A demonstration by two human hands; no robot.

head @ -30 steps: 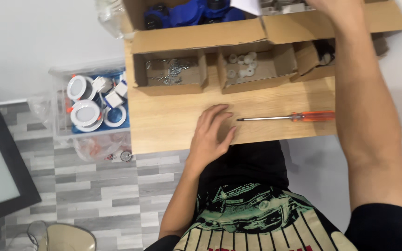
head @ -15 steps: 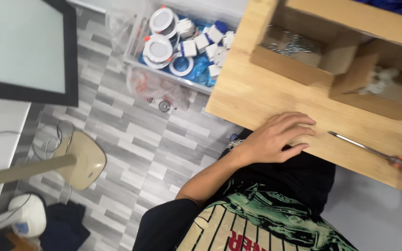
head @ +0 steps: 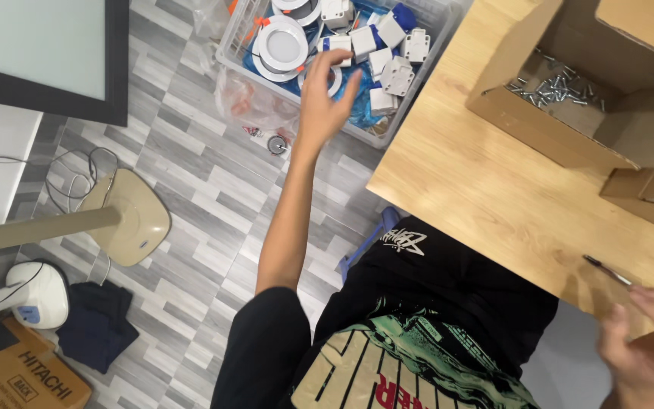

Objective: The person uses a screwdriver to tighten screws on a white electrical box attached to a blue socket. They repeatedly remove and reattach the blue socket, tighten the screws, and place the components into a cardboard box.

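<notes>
Both hands had moved: left hand [head: 321,106] left the worktop [head: 486,189], open over the clear bin [head: 357,132]; right hand [head: 649,344] open, empty, beside the screwdriver [head: 607,270].

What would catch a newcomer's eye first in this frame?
The left hand, arm stretched out over the grey tiled floor, with open fingers above a clear plastic bin of white round light fittings and small white boxes. At right, a light wooden table carries an open cardboard box holding loose screws. The right hand sits at the table's near edge by a screwdriver tip.
</notes>
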